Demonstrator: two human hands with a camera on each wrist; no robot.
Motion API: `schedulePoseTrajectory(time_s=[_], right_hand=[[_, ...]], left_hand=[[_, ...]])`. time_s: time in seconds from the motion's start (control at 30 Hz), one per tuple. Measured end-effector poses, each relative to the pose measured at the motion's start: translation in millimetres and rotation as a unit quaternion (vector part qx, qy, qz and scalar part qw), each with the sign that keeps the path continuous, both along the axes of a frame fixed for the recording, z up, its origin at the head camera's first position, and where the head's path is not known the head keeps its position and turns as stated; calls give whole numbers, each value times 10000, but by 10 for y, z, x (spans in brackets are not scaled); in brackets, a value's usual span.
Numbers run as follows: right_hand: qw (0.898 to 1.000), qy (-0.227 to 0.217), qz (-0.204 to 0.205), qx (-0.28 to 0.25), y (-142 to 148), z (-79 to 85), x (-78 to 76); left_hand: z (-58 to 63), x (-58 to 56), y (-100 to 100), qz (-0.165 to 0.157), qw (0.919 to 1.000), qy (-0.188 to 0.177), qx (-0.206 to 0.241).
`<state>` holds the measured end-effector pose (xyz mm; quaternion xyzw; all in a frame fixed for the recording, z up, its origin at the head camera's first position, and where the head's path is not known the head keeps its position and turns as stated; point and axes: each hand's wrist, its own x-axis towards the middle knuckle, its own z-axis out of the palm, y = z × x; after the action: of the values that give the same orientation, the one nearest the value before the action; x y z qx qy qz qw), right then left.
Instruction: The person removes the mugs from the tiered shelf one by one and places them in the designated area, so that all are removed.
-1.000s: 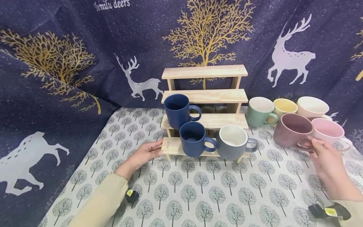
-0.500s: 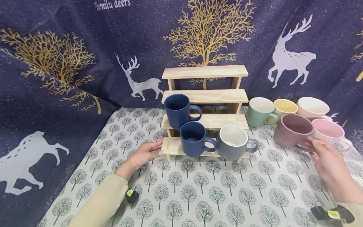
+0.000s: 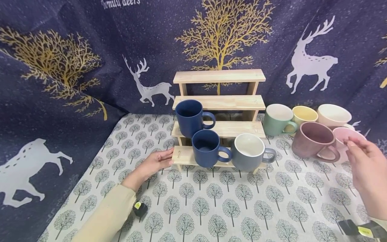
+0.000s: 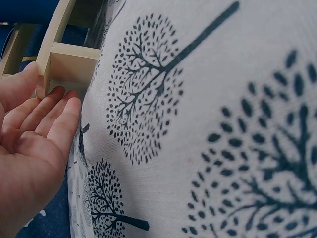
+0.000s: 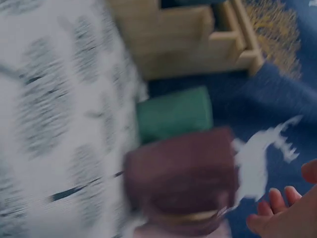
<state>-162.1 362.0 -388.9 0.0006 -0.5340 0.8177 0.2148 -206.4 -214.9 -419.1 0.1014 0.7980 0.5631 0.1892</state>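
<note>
My left hand (image 3: 155, 163) holds the left end of the lowest step of a wooden tiered stand (image 3: 184, 156). In the left wrist view, its thumb lies on the board's edge, with the fingers at the underside. My right hand (image 3: 367, 164) hovers over the pink mug (image 3: 343, 134), partly hiding it. Left of that hand stands a mauve mug (image 3: 308, 144), its handle toward me. In the right wrist view the fingers (image 5: 277, 201) are loosely bent and apart from the mauve mug.
Two navy mugs (image 3: 188, 119) and a grey mug (image 3: 246, 156) stand on the two lower steps. Green (image 3: 273, 122), yellow (image 3: 302, 116) and cream (image 3: 332, 116) mugs cluster at the right. Behind the stand hangs a dark blue deer-print cloth (image 3: 145, 40).
My right hand has come away from the mauve mug's handle and moved right and up, over the pink mug. The left hand stays on the stand.
</note>
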Motion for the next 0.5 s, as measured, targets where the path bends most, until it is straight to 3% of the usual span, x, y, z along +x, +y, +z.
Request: schedulePoseTrajectory(time_s=[0.13,0.23,0.33,0.5], right_hand=[[9910,615,1052,-559,-128,229,-92],[9837,369,1692,-481,-231,424,-189],[9743,-60,2251,-6,-352,595,-323],[9456,-439,3118,818,-625,821,-555]], left_hand=[[18,3,1,-1,9999,36,-100],[15,-11,2,15,10000,18,-92],[9,-15,-10,20,9999,43,-122],[-10,-17,-20,25,9998,54,-185]])
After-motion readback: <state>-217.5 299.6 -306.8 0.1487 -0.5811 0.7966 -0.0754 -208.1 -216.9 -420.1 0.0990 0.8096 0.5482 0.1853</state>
